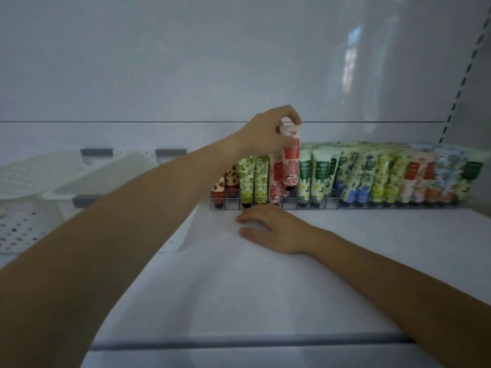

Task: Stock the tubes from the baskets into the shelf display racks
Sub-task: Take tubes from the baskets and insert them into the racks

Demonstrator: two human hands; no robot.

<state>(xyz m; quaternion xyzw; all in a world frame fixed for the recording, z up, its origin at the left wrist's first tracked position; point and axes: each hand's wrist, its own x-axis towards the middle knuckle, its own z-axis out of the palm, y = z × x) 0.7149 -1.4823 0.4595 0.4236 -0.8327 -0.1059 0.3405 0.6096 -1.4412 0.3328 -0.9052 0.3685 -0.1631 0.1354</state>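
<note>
My left hand point(268, 134) pinches the top of a pink flowered tube point(290, 160) that stands cap-down over a slot of the clear display rack point(265, 205). Beside it in the rack stand strawberry tubes point(219, 192), green-leaf tubes point(252, 181) and another pink tube point(276, 181); to the right come white-and-green, blue, yellow-green, orange and pale blue tubes point(385, 179). My right hand point(273, 229) rests palm down on the white shelf point(292, 274), fingers relaxed, just in front of the rack. It holds nothing.
White perforated baskets point(24, 221) sit at the left of the shelf, partly hidden by my left forearm; what they hold is not visible. A slotted shelf upright point(462, 83) runs up the right side. The shelf's front edge point(239, 341) is near me.
</note>
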